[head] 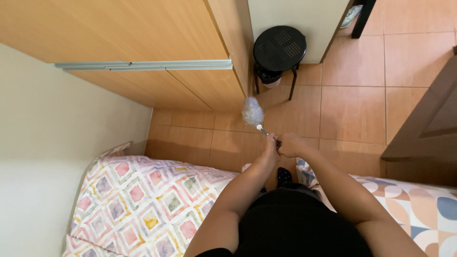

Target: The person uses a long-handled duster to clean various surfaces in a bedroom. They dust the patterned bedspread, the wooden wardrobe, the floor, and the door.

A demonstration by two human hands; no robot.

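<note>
Clasping fluffy, thin-handled duster (253, 112)

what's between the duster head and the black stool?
Only bare terracotta floor tiles, as the head view shows. The fluffy duster head hangs in the air, apart from the round black stool; both hands grip its handle.

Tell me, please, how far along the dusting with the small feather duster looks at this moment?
Done: nothing shows as finished; no surface looks visibly cleaned. In hand: the left hand and right hand both grip the handle of the feather duster, its fluffy head raised near the lower corner of the wooden wardrobe. Left: the duster head touches nothing; the black stool and tiled floor look untouched.
</note>
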